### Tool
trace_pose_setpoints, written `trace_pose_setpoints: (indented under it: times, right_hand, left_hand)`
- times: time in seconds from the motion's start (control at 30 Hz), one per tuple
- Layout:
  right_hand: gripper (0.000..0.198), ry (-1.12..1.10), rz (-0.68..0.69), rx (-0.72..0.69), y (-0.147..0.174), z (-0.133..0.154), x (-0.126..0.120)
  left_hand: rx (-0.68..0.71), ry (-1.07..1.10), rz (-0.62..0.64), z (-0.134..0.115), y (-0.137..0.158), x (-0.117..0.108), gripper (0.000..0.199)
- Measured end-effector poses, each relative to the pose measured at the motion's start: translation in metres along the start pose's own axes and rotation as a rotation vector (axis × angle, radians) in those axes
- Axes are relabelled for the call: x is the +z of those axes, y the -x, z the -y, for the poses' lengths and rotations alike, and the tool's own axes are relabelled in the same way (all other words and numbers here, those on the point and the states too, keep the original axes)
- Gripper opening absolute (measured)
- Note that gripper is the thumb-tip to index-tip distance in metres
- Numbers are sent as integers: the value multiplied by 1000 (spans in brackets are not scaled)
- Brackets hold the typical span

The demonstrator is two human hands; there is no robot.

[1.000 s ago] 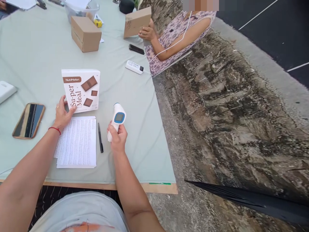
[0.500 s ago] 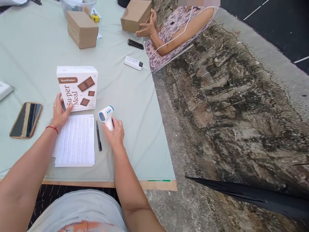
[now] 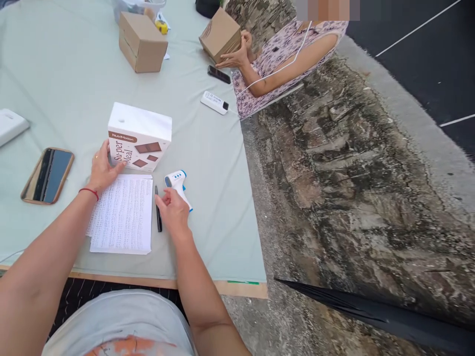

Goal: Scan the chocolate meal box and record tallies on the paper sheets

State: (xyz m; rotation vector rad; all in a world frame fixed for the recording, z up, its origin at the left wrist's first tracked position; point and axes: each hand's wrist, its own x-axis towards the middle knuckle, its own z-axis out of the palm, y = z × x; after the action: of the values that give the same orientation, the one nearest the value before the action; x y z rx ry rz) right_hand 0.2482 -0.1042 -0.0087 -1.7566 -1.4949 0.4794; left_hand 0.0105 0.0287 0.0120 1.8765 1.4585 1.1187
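Note:
My left hand (image 3: 104,170), with a red string on its wrist, grips the lower left edge of a white snack box (image 3: 150,133) labelled "Super Meal", thumb on its front. The box stands upright behind a stack of written paper sheets (image 3: 124,215). My right hand (image 3: 174,210) has loosely curled fingers and is beside a black pen (image 3: 159,222), between it and a white and blue infrared thermometer (image 3: 177,179). The thermometer lies on its side on the cloth, its handle partly behind my hand. Nothing shows in my right fingers.
A phone (image 3: 48,175) and a white device (image 3: 11,126) lie at left. At the back are a cardboard box (image 3: 143,42), a plastic tub (image 3: 128,7) and a yellow tape measure (image 3: 161,26). Another person's hands hold a carton (image 3: 220,37), near a black phone (image 3: 218,74) and white gadget (image 3: 214,103).
My right hand has let go of the thermometer, now lying on the cloth, and moved toward the pen. The snack box shows more of its top. The other person's carton has tilted.

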Motion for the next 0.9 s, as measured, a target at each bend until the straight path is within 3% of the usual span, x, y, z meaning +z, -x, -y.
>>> trace_pose_setpoints:
  times: [0.07,0.17,0.37,0.5,0.67,0.9]
  right_hand:
    - [35,-7,91,37,3,2,6]
    - [43,-74,107,56,3,1,8]
    - [38,-510,54,23,-3,-6,-6]
    - [47,-730,22,10,-3,-6,0]
    - [44,-738,-146,59,4,5,13]
    - [47,-729,-59,154,8,8,19]
  left_hand:
    - [-18,-64,10,-4,1,1,83]
    - [-42,-104,28,-5,1,5,97]
    - [-63,-125,34,-5,-1,10,106]
    - [-65,-170,59,-13,1,9,102]
    - [-116,-215,80,-21,3,8,99]
    - [-121,-203,86,-15,3,10,97]
